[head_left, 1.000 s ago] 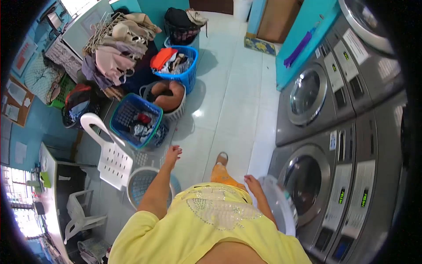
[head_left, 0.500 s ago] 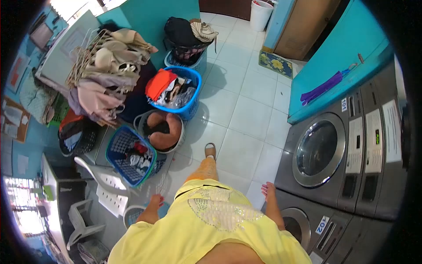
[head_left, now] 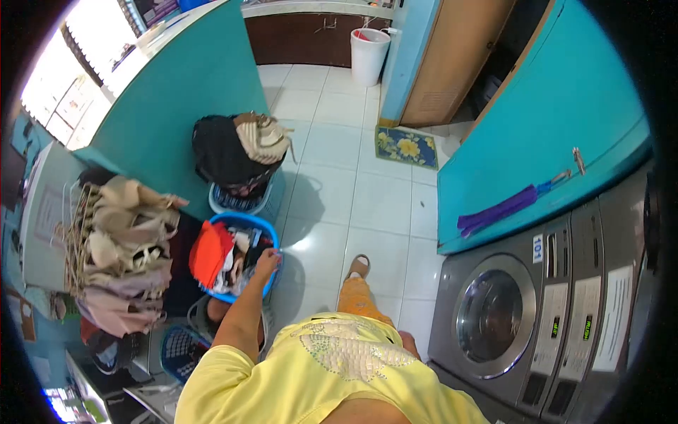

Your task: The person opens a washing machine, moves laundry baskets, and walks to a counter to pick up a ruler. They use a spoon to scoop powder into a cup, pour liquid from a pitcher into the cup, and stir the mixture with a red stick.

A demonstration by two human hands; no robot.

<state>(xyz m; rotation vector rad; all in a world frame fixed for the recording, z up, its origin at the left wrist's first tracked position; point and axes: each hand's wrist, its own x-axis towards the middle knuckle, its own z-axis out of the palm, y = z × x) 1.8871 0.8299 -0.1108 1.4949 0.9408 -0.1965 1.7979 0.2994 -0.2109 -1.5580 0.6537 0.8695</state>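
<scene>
Head view: the person's left arm extends over a blue basket (head_left: 263, 225) standing on the tiled floor (head_left: 381, 233), with the left hand (head_left: 267, 263) at its right rim; whether the fingers grip the rim or merely hover over it cannot be told. The right hand (head_left: 407, 343) shows only in part, low beside the yellow shirt (head_left: 339, 353), and its state cannot be told either. Judged from posture, the step in hand is a reach to this basket; a secure hold would call for fingers closed around the rim, clear of the red cloth (head_left: 210, 256) and other garments heaped inside. Surface and room: pale, glossy tiles bear a neighbouring light-blue basket (head_left: 270, 199) topped by a black bag (head_left: 220, 152), beside a teal partition (head_left: 176, 106). Garments on hangers (head_left: 127, 247) lie to the left; at right stand a front-loading machine marked 101 (head_left: 496, 316) and a teal door (head_left: 565, 113), while a floral mat (head_left: 407, 147) lies farther ahead
</scene>
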